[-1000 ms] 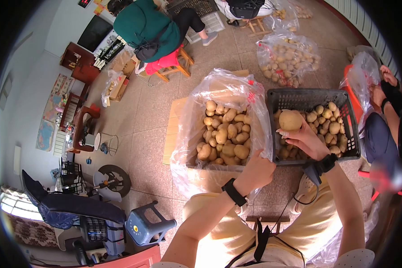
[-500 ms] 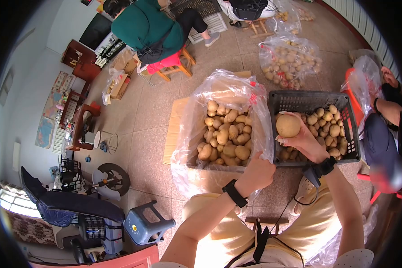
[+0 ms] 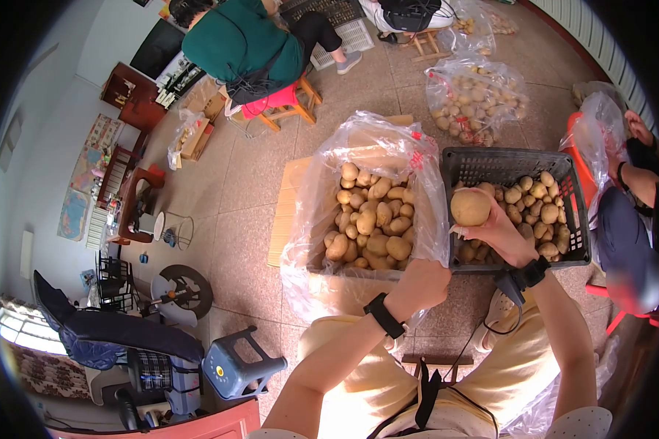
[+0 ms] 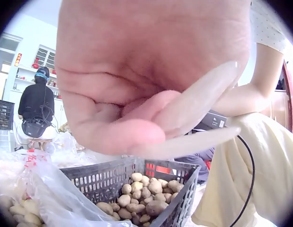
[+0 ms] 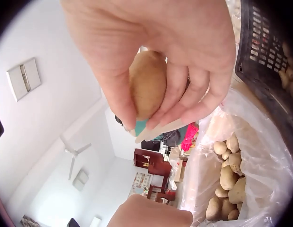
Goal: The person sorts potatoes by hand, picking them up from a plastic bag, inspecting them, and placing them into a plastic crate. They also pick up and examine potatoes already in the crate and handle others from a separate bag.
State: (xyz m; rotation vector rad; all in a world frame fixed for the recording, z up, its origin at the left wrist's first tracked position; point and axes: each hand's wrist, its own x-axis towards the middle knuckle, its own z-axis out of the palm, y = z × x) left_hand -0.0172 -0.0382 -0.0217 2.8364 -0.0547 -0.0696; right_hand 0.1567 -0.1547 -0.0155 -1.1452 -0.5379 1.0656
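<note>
My right hand [image 3: 502, 233] holds a large round potato [image 3: 470, 208] over the left part of a black plastic crate [image 3: 520, 155] of potatoes. Thumb and fingers grip its sides in the right wrist view, where the potato [image 5: 148, 85] shows smooth and light brown. My left hand [image 3: 419, 284] is curled at the near right corner of a cardboard box lined with a clear plastic bag [image 3: 300, 241]. Its bent fingers [image 4: 137, 132] show long pale nails and nothing between them in the left wrist view. Many potatoes [image 3: 373, 219] fill the lined box.
A clear bag of potatoes [image 3: 476, 99] lies on the floor beyond the crate. A person in green [image 3: 245, 51] sits on a wooden stool at the back; another person's arms [image 3: 637, 175] are at the right. A blue stool [image 3: 245, 364] stands left of my legs.
The potato in my right hand has shifted slightly left and down, its visible face turning a little. My left hand's fingers, stretched toward the bag's edge before, are now curled in.
</note>
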